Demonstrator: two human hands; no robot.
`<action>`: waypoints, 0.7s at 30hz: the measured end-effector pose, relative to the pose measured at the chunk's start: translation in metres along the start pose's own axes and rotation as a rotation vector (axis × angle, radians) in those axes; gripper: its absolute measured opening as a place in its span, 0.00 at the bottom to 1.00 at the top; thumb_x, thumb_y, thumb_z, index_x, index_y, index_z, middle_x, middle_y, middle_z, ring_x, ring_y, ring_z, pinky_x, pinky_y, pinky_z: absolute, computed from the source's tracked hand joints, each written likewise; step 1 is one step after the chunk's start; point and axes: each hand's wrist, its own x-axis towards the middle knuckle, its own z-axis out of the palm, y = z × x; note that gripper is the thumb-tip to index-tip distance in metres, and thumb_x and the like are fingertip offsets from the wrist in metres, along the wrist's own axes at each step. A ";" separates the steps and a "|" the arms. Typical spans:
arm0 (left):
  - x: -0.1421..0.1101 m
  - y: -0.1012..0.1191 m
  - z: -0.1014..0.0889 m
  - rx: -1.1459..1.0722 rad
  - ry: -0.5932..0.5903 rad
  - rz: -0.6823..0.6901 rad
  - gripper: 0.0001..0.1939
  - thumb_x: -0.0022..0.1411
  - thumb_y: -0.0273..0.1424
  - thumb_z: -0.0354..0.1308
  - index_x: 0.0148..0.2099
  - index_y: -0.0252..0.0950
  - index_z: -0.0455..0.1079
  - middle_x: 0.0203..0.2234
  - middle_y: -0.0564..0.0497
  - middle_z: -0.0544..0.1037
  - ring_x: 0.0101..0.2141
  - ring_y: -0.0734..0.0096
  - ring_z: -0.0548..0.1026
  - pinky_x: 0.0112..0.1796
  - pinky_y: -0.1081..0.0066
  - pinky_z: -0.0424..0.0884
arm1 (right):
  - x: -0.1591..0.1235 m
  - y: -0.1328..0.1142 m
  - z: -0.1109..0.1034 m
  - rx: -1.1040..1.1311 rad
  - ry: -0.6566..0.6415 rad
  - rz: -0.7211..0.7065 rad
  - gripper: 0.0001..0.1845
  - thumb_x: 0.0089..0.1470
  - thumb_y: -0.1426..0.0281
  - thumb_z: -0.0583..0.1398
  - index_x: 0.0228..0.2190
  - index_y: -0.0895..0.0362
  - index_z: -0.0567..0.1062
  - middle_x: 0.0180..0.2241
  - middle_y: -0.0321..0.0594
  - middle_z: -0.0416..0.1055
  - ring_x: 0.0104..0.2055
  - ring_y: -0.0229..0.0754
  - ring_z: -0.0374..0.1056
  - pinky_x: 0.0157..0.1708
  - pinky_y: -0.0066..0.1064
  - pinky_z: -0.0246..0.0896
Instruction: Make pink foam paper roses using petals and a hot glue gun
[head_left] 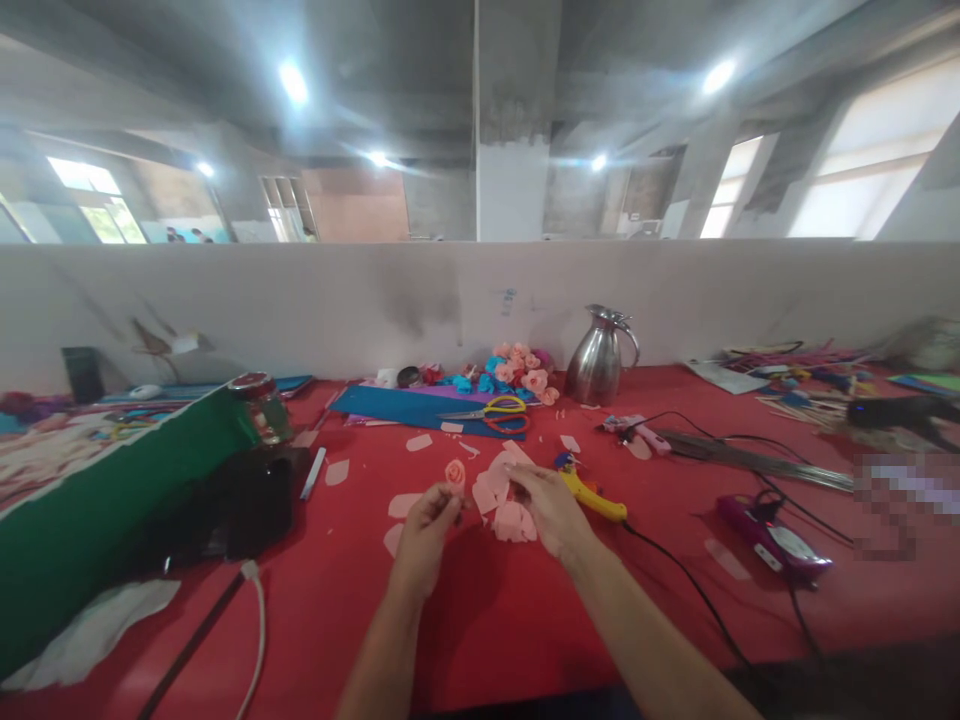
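Note:
A small pink paper rose (454, 472) stands upright in the pinched fingers of my left hand (426, 530). My right hand (551, 505) reaches over a loose pile of pink paper petals (512, 522), its fingertips closed at the edge of an upper petal. Just right of that hand lies a yellow hot glue gun (600, 500) with a black cord. Single cut petals (405, 504) are scattered on the red tabletop (480, 630) around both hands. Beyond them, scissors (501, 412) with yellow and red handles rest on a blue sheet (405, 408).
Finished pink and blue paper flowers (529, 372) sit at the back, beside a steel jug (600, 358). A glass jar (261, 408) and a green box wall (135, 500) stand left. On the right are a purple power strip (774, 540), cords and a metal ruler (757, 462).

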 end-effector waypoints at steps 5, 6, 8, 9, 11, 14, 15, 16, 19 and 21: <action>0.000 -0.001 0.001 -0.159 0.041 -0.122 0.10 0.46 0.32 0.64 0.29 0.35 0.67 0.22 0.54 0.73 0.25 0.77 0.69 0.29 0.77 0.65 | -0.003 0.001 0.006 0.065 0.076 0.011 0.10 0.37 0.66 0.65 0.13 0.57 0.73 0.14 0.34 0.65 0.20 0.34 0.57 0.24 0.28 0.51; 0.000 -0.001 0.002 -0.177 0.064 -0.137 0.11 0.44 0.32 0.65 0.30 0.35 0.67 0.22 0.54 0.73 0.25 0.77 0.70 0.29 0.77 0.66 | -0.004 0.002 0.007 0.079 0.092 0.020 0.09 0.36 0.66 0.65 0.14 0.57 0.73 0.14 0.34 0.65 0.20 0.34 0.58 0.24 0.28 0.52; 0.001 0.000 0.002 -0.205 0.111 -0.156 0.13 0.41 0.31 0.67 0.30 0.35 0.68 0.22 0.55 0.73 0.27 0.75 0.71 0.31 0.76 0.67 | -0.006 0.002 0.009 0.107 0.118 0.046 0.09 0.34 0.66 0.66 0.15 0.59 0.74 0.15 0.34 0.66 0.21 0.34 0.59 0.24 0.27 0.53; 0.001 0.000 0.002 -0.208 0.125 -0.160 0.14 0.40 0.31 0.67 0.30 0.35 0.69 0.22 0.55 0.73 0.27 0.75 0.72 0.31 0.75 0.67 | -0.006 0.002 0.009 0.118 0.127 0.059 0.09 0.32 0.66 0.66 0.16 0.59 0.74 0.16 0.34 0.66 0.21 0.34 0.59 0.24 0.27 0.53; 0.000 0.000 0.002 -0.189 0.130 -0.158 0.13 0.39 0.31 0.67 0.30 0.34 0.70 0.22 0.54 0.74 0.26 0.75 0.72 0.31 0.75 0.67 | -0.008 0.002 0.011 0.129 0.133 0.080 0.10 0.30 0.66 0.67 0.16 0.59 0.74 0.16 0.34 0.66 0.22 0.34 0.60 0.24 0.26 0.53; 0.000 0.000 0.001 -0.149 0.103 -0.140 0.11 0.41 0.32 0.67 0.29 0.33 0.72 0.23 0.53 0.75 0.26 0.76 0.71 0.32 0.76 0.67 | -0.008 0.001 0.011 0.141 0.120 0.087 0.10 0.30 0.66 0.67 0.15 0.59 0.74 0.16 0.34 0.67 0.22 0.34 0.60 0.24 0.26 0.54; -0.001 0.000 0.001 -0.147 0.094 -0.133 0.11 0.42 0.32 0.66 0.29 0.33 0.72 0.23 0.53 0.75 0.26 0.76 0.71 0.32 0.76 0.67 | -0.008 0.001 0.011 0.143 0.112 0.084 0.10 0.30 0.66 0.67 0.15 0.59 0.73 0.17 0.34 0.67 0.22 0.34 0.60 0.25 0.26 0.54; -0.001 0.000 0.001 -0.151 0.084 -0.130 0.10 0.43 0.32 0.66 0.29 0.33 0.72 0.23 0.53 0.75 0.26 0.76 0.71 0.32 0.76 0.67 | -0.009 0.001 0.011 0.143 0.102 0.079 0.10 0.31 0.66 0.67 0.15 0.59 0.73 0.17 0.35 0.67 0.22 0.34 0.60 0.25 0.26 0.54; -0.001 -0.001 0.001 -0.197 0.048 -0.149 0.10 0.45 0.33 0.65 0.28 0.34 0.69 0.22 0.54 0.74 0.26 0.76 0.70 0.31 0.76 0.66 | -0.009 0.001 0.011 0.144 0.094 0.066 0.10 0.32 0.65 0.66 0.15 0.59 0.74 0.18 0.36 0.68 0.22 0.34 0.61 0.25 0.27 0.55; 0.000 -0.001 0.001 -0.257 0.023 -0.174 0.10 0.46 0.33 0.65 0.28 0.34 0.68 0.22 0.54 0.73 0.25 0.77 0.69 0.30 0.77 0.66 | -0.011 0.000 0.013 0.155 0.095 0.065 0.10 0.31 0.65 0.66 0.16 0.59 0.74 0.18 0.36 0.68 0.22 0.35 0.61 0.25 0.27 0.56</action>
